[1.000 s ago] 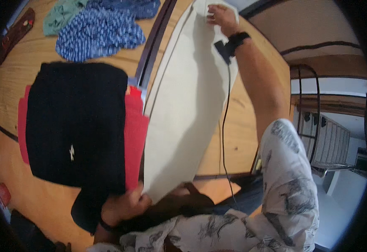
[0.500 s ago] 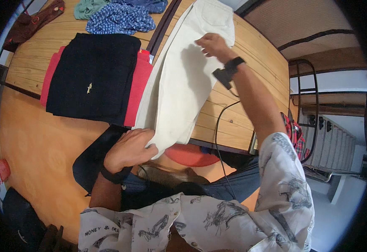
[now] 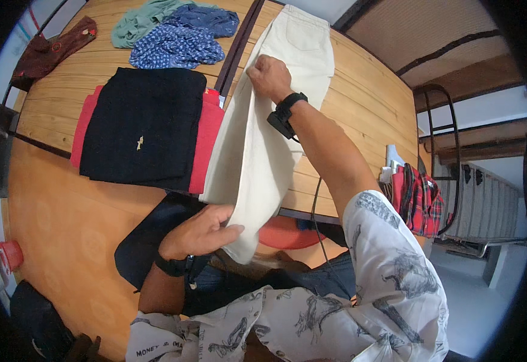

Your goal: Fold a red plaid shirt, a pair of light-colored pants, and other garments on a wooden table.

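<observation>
Cream trousers (image 3: 263, 163) lie lengthwise on the wooden table (image 3: 360, 90), waistband and pocket at the far end, legs toward me and hanging over the near edge. My right hand (image 3: 271, 78) is closed on the trousers' left edge, below the pocket, and raises a ridge of cloth. At the leg ends my left hand (image 3: 197, 232) pinches the edge of the upper leg between thumb and fingers. Just left of the trousers sits a folded black garment (image 3: 143, 114) with a small light emblem, on top of a folded red one (image 3: 208, 142).
Crumpled blue patterned cloth (image 3: 176, 45) and green cloth (image 3: 146, 23) lie at the far left, beyond a dark seam across the table. A brown cloth (image 3: 55, 48) hangs at the corner. Red plaid cloth (image 3: 420, 199) is at right. A black cable (image 3: 315, 199) runs below my right arm.
My right hand has moved left from above the cloth to the trousers' left edge and closed on it. The upper leg's edge now stands raised. The view has shifted slightly.
</observation>
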The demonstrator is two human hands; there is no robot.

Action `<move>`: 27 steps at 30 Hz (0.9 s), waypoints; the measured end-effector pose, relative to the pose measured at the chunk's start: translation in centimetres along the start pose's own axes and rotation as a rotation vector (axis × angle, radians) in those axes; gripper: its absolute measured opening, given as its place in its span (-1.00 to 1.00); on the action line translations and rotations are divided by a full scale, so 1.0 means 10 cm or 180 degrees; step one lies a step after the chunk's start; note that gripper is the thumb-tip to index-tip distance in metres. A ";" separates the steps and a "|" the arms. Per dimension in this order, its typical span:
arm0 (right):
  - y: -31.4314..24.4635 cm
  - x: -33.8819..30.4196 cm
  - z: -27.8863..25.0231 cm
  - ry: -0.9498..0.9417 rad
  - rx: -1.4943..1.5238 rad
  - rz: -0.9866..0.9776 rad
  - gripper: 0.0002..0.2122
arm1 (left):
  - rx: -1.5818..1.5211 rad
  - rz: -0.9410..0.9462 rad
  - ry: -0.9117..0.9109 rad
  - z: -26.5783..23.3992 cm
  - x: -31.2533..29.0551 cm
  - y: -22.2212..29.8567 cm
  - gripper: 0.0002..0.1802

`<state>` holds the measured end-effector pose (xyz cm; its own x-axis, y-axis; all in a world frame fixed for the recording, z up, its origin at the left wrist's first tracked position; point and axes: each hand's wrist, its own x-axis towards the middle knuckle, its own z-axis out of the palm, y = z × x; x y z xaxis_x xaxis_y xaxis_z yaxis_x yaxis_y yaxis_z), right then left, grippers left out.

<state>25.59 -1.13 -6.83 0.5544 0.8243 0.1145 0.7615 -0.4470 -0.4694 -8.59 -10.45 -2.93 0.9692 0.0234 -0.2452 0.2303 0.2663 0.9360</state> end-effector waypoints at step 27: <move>0.88 -2.28 -0.56 -0.1672 0.1594 0.1631 -0.69 | 0.1336 -0.0479 0.1678 -0.32 0.10 -0.78 -0.59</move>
<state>21.54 -25.80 -8.71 0.4675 0.6726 -0.5736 0.1575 -0.7019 -0.6947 -9.70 -9.45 -11.23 0.7768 0.5091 -0.3707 0.4763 -0.0899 0.8747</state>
